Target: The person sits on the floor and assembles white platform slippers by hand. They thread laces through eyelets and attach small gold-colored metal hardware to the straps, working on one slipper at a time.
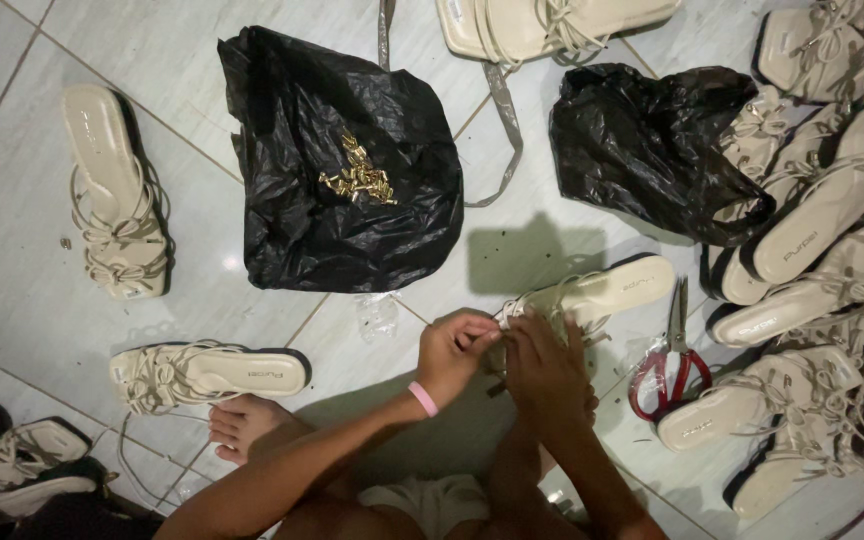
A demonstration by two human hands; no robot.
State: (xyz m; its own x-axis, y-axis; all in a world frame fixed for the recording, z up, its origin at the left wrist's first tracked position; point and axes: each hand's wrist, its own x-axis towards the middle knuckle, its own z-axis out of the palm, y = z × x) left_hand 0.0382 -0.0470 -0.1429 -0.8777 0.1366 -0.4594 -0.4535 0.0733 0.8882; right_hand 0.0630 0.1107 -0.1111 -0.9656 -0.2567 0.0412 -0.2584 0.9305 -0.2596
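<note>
Head view: a cream sandal (607,290) on the floor (22,300) is held at its straps by the pinched fingers of the left hand (452,352) and right hand (544,370), beside red scissors (672,365).

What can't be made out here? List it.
Head view:
- The strap ends of the sandal are covered by the left hand and right hand.
- The gold pieces on the black bag are too small to identify.
- The top sandal is cut off by the upper edge.
</note>
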